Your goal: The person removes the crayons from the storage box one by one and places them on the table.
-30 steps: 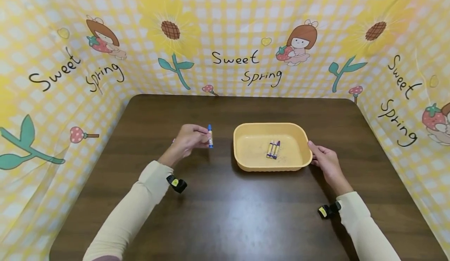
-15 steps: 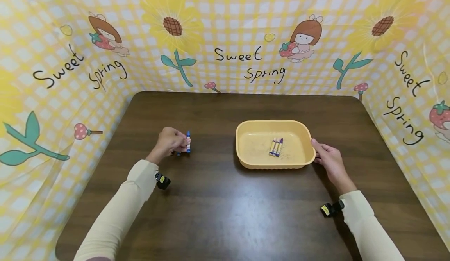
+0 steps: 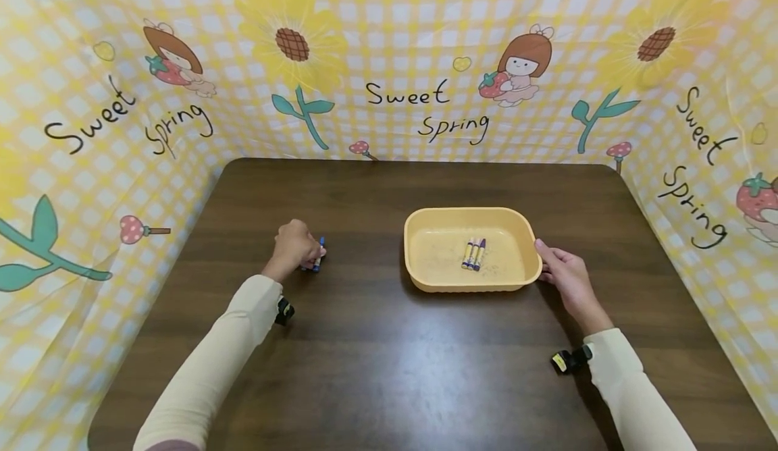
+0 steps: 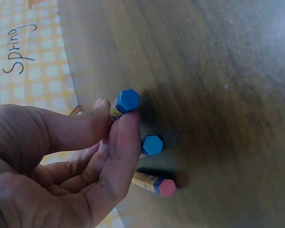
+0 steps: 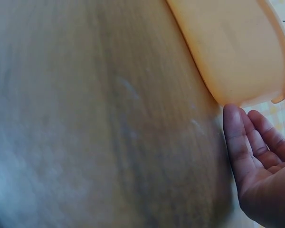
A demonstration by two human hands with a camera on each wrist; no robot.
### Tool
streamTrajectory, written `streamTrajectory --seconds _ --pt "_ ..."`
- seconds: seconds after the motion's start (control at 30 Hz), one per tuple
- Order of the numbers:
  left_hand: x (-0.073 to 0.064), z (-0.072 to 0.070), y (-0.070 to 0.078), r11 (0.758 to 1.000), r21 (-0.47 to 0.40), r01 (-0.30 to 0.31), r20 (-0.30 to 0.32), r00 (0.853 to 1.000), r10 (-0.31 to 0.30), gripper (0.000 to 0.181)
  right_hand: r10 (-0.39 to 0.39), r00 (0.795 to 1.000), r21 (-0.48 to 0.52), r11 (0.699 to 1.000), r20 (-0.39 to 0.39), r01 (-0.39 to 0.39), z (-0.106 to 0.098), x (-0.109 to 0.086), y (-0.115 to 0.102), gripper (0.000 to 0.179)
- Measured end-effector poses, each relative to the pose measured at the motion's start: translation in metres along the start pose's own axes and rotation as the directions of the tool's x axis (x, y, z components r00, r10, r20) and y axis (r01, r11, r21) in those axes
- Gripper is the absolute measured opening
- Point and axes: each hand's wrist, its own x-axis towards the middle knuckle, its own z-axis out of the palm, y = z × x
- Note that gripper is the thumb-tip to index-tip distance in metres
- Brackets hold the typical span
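Note:
My left hand (image 3: 294,247) is low over the left part of the table, pinching a blue crayon (image 4: 127,100) between thumb and fingertip. Beneath those fingers lie another blue crayon (image 4: 152,145) and a pink crayon (image 4: 166,186), partly hidden by the hand. To the right sits a yellow plastic basket (image 3: 419,279), with several crayons (image 3: 473,255) side by side on its floor, one of them purple-tipped. At the basket's right end, my right hand (image 3: 566,279) holds it, thumb at the rim and fingertips against the outer wall below.
The dark wooden table (image 3: 377,370) is enclosed at the back and sides by a yellow checked cloth (image 3: 401,32) with printed flowers and lettering. Each wrist wears a small black camera (image 3: 571,361).
My left hand has moved left, away from the basket, and lowered the blue crayon toward the table by the other crayons. The right hand stays at the basket.

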Motion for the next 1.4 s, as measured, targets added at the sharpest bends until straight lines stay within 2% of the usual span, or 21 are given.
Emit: streamTrajectory --seconds 0.13,0.2,0.33,0.47,0.53,0.6,0.73,0.8,0.87,0.93,0.97,1.1,1.3,1.4 --pt "-0.001 0.0 0.001 1.0 -0.005 -0.018 -0.029 0.999 0.018 0.021 0.005 1.0 0.014 1.0 0.001 -0.005 0.001 0.001 0.0 0.026" --pt "-0.002 0.0 0.003 1.0 -0.006 -0.02 -0.024 1.0 0.02 0.026 0.004 1.0 0.003 1.0 -0.005 -0.004 0.001 0.002 0.0 0.027" --pt "-0.003 0.001 0.006 0.997 0.056 -0.054 -0.009 0.998 0.055 0.032 -0.004 1.0 -0.014 1.0 -0.007 0.004 0.0 0.001 0.001 0.028" --pt "-0.006 0.002 0.006 0.995 0.087 -0.057 -0.006 0.998 0.058 0.037 -0.014 1.0 -0.054 0.998 0.006 0.014 0.0 0.0 0.003 0.029" --pt "-0.008 0.001 0.004 0.996 0.061 -0.06 -0.032 0.998 0.062 0.035 -0.021 1.0 -0.074 0.997 0.01 0.022 0.001 0.001 0.003 0.03" --pt "-0.011 0.001 0.003 0.997 0.036 -0.074 -0.085 0.993 0.077 0.03 -0.024 1.0 -0.087 0.996 0.01 0.025 0.001 0.002 0.004 0.03" --pt "-0.016 0.004 0.011 0.985 -0.123 -0.119 -0.178 0.979 0.096 0.024 -0.026 1.0 -0.111 0.993 0.012 0.027 0.001 0.002 0.002 0.035" --pt "-0.019 0.007 0.02 0.958 -0.253 -0.137 -0.202 0.976 0.086 0.026 -0.027 0.999 -0.132 0.991 0.017 0.03 0.0 0.0 0.0 0.042" --pt "-0.02 0.012 0.031 0.909 -0.385 -0.162 -0.217 0.973 0.082 0.025 -0.033 0.999 -0.152 0.988 0.024 0.037 0.0 -0.001 -0.001 0.052" --pt "-0.023 0.019 0.044 0.847 -0.501 -0.178 -0.212 0.974 0.079 0.024 -0.041 0.999 -0.184 0.982 0.035 0.047 -0.001 -0.002 -0.002 0.06" --pt "-0.024 0.023 0.05 0.807 -0.563 -0.177 -0.2 0.977 0.075 0.024 -0.043 0.998 -0.199 0.979 0.039 0.05 -0.002 -0.003 -0.003 0.061" --pt "-0.03 0.038 0.072 0.719 -0.675 -0.164 -0.142 0.986 0.092 0.021 -0.037 0.996 -0.251 0.966 0.077 0.055 -0.002 -0.005 -0.004 0.061" --pt "-0.034 0.052 0.104 0.648 -0.75 -0.135 -0.087 0.991 0.107 0.023 -0.01 0.99 -0.281 0.958 0.142 0.05 0.0 -0.003 -0.014 0.055" --pt "-0.034 0.055 0.123 0.63 -0.764 -0.141 -0.082 0.989 0.121 0.023 -0.005 0.987 -0.302 0.952 0.162 0.054 0.0 0.001 -0.025 0.052"
